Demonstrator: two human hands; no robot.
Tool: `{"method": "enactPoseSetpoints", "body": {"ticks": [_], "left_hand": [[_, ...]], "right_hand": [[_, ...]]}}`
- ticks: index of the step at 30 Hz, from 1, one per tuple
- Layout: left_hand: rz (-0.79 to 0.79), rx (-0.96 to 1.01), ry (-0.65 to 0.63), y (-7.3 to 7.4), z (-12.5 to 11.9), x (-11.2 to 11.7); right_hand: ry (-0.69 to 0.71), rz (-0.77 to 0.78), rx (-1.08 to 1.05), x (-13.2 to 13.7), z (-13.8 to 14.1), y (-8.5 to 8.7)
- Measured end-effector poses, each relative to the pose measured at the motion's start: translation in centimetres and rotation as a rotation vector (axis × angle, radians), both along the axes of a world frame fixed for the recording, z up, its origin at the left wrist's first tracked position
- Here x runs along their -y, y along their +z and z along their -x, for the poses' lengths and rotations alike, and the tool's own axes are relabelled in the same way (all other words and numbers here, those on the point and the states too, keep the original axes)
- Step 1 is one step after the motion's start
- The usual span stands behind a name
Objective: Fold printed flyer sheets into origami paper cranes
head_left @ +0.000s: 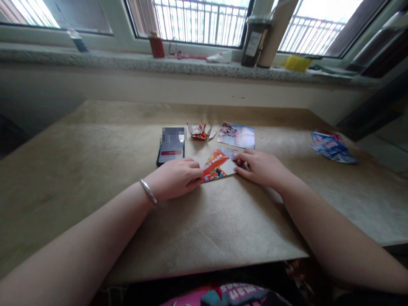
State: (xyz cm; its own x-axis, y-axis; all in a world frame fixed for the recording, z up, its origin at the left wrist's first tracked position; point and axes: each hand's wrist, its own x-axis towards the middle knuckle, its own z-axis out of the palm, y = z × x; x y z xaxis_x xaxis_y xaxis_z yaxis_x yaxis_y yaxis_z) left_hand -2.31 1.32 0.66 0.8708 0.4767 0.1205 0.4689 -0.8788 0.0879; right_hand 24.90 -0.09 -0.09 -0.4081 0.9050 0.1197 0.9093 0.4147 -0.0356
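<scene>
A colourful printed paper (219,165), mostly orange and folded into a triangle-like shape, lies on the brown table (204,221). My left hand (175,177), with a silver bangle on its wrist, presses the paper's left corner with curled fingers. My right hand (259,168) pinches the paper's right edge. A finished folded paper figure (200,131) sits just behind, beside a flat printed sheet (236,135). A phone (171,146) lies left of the paper, close to my left hand.
More printed sheets (331,146) lie at the table's right side. The stone window sill (178,64) behind holds a red container (157,44), a dark jar (255,42), a cardboard tube (274,36) and a yellow object (298,63).
</scene>
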Motion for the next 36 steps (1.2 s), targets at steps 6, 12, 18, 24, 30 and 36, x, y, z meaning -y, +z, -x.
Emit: {"method": "enactPoseSetpoints", "body": {"ticks": [6,12,18,24,30,36], "left_hand": [[-0.033,0.081,0.037,-1.0,-0.5,-0.1],[-0.066,0.084,-0.002,-1.2,-0.3,-0.2],[-0.045,0.118,-0.078,-0.9,-0.5,-0.2],[0.024,0.123,-0.137,-0.4,-0.9,0.5],[0.062,0.086,-0.103,-1.0,-0.6,0.2],[0.114,0.081,-0.089,-0.9,-0.6,0.3]], "right_hand": [[0.013,0.013,-0.025,-0.1,0.2,0.2],[0.098,0.023,-0.069,-0.4,-0.1,-0.2],[0.174,0.014,-0.123,-0.7,-0.1,-0.6],[0.260,-0.037,-0.149,-1.1,0.2,-1.0],[0.252,-0.027,-0.174,-1.2,0.3,-1.5],[0.287,-0.031,-0.244,-1.6,0.1,-2.0]]}}
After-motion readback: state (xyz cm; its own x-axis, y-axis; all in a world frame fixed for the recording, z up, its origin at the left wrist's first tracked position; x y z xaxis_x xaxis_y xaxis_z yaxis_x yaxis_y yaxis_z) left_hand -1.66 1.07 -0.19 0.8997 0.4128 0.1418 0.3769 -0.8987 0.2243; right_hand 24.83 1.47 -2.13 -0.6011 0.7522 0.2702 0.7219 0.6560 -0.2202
